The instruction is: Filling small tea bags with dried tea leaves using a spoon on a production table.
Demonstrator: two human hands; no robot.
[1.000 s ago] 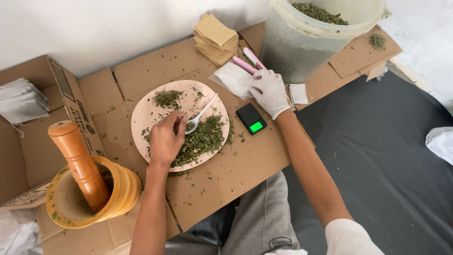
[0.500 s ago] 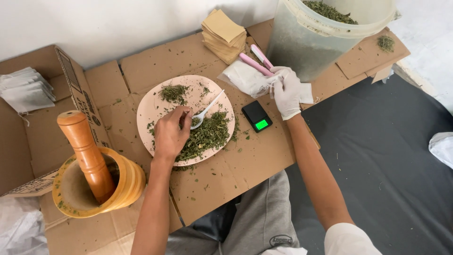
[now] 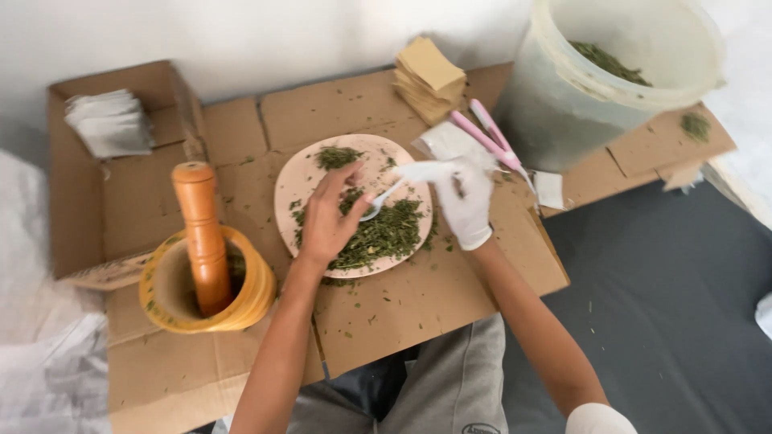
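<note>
Our left hand (image 3: 326, 221) sits over the pink plate (image 3: 299, 173) at frame centre, fingers pinched narrow on the handle of a white spoon (image 3: 379, 202). Spoon's long axis runs from lower left to upper right across the plate, bowl end low by the herb pile (image 3: 384, 235), far end pointing toward the other hand. Our gloved right hand (image 3: 466, 201) is just right of it at the plate's right rim, fingers closed on a small white bag (image 3: 426, 170), held above the plate; motion blur there, so we can't tell if the bag's mouth is open. Bag lies up and right of the spoon bowl, close but not touching as far as we can see. Left hand is the nearer one to the herbs; right hand nearer to the bag stack. Around: mortar and pestle (image 3: 205, 265) at left, all on flattened cardboard (image 3: 418, 297) on the floor. Pink tool (image 3: 486, 137) just above the right hand, stack of brown sheets (image 3: 430, 76) at top centre, big bucket (image 3: 595, 88) with dried herb at upper right. Open box with white bags (image 3: 108, 120) at upper left.
</note>
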